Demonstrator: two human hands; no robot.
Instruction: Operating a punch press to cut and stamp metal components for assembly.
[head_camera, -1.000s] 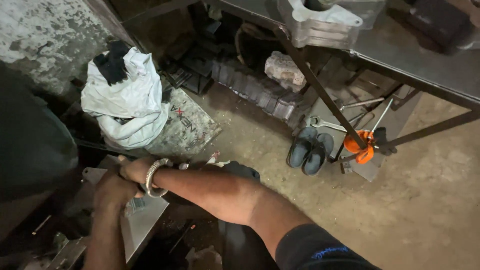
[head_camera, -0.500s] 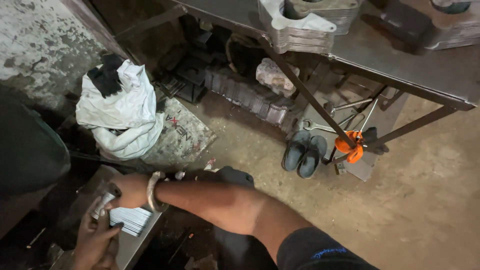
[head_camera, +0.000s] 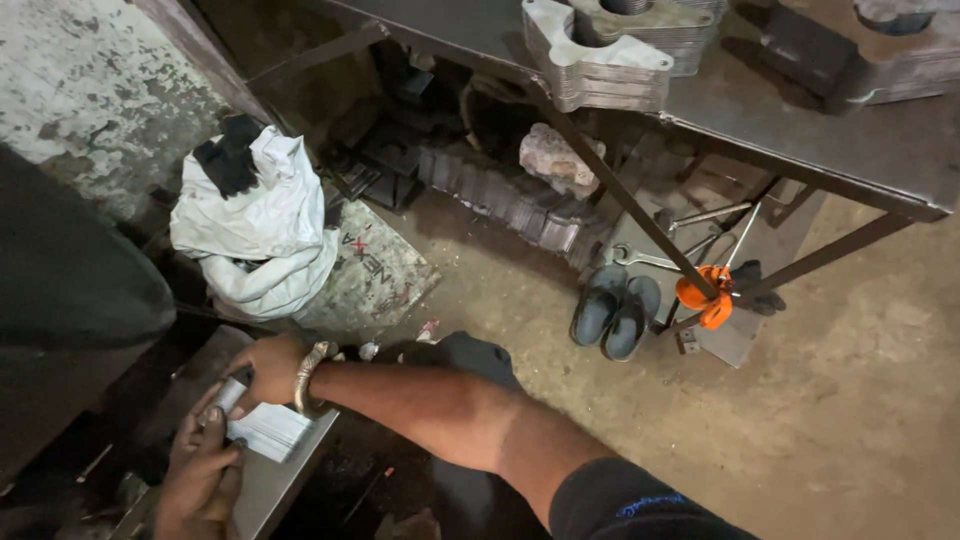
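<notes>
At the lower left of the frame, a person's two bare hands meet over a small stack of thin pale metal plates (head_camera: 262, 430) resting on a grey metal surface (head_camera: 285, 480). The right hand (head_camera: 268, 368), with a metal bangle (head_camera: 310, 375) on its wrist, reaches across from the right and closes its fingers on the stack's upper edge. The left hand (head_camera: 200, 470) comes up from the bottom edge and grips the stack's left end. Behind them, at upper left, a white sack (head_camera: 265, 235) sits on the dirt floor. A pair of dark sandals (head_camera: 615, 315) lies at centre right, beside an orange clamp (head_camera: 705, 297) on a table leg.
</notes>
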